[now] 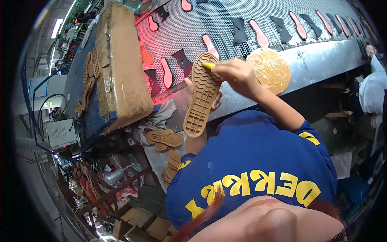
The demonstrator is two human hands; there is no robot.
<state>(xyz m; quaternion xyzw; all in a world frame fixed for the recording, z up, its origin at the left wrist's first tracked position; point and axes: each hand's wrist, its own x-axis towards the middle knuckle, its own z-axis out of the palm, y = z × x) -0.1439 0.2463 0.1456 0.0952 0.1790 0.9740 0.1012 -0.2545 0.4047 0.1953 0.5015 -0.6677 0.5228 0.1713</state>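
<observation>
My left hand (216, 101) grips a tan rubber shoe sole (197, 101) from beneath, fingers curled round its edge. The sole is tilted, with its wavy and gridded tread facing up. In a closed pinch, my right hand (240, 74) holds a short yellow stick-like tool (208, 65) over the wide end of the sole. Whether its tip touches the tread I cannot tell. Just beyond the sole, a pink insole-shaped piece (209, 45) lies on the metal mesh conveyor (217, 20). A round tan disc (269, 70) covered in pale strands sits by my right wrist.
More pink shapes and black cut pieces (238, 30) lie along the conveyor. At the left stands a taped cardboard-covered housing (125, 64), with tan soles (90, 72) beyond it. Other soles (165, 138) rest on a cloth-covered surface beside my left arm. Cardboard boxes (139, 218) sit low down.
</observation>
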